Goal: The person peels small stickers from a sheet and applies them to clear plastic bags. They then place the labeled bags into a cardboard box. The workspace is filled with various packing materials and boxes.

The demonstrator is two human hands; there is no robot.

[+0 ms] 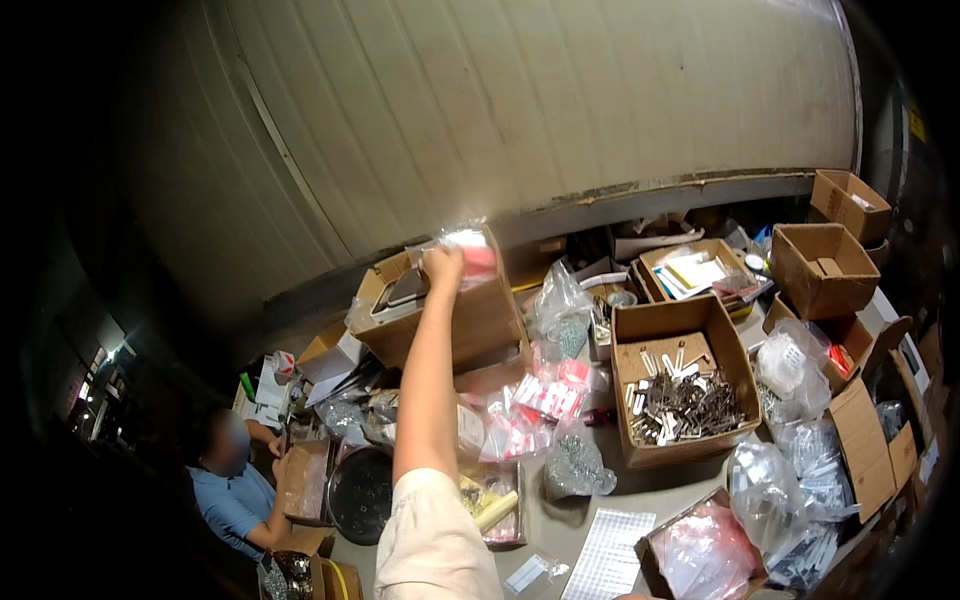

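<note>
My left arm reaches far forward over the table. Its hand [441,267] is closed on a clear plastic bag [470,250] with something pink and white in it. The bag is at the top right edge of a tall cardboard box [440,335]. Inside that box, left of the hand, a dark flat item [400,290] shows. At the bottom edge of the picture, beside a printed sheet [612,550], a sliver of skin appears to be my right hand [632,597]; its fingers are hidden.
An open carton [685,450] holds many small metal parts. Plastic bags [575,465] lie around it. A round black tray [361,495] stands left of my arm. A co-worker in a blue shirt [232,505] sits at the left. Stacked cartons [825,270] line the right.
</note>
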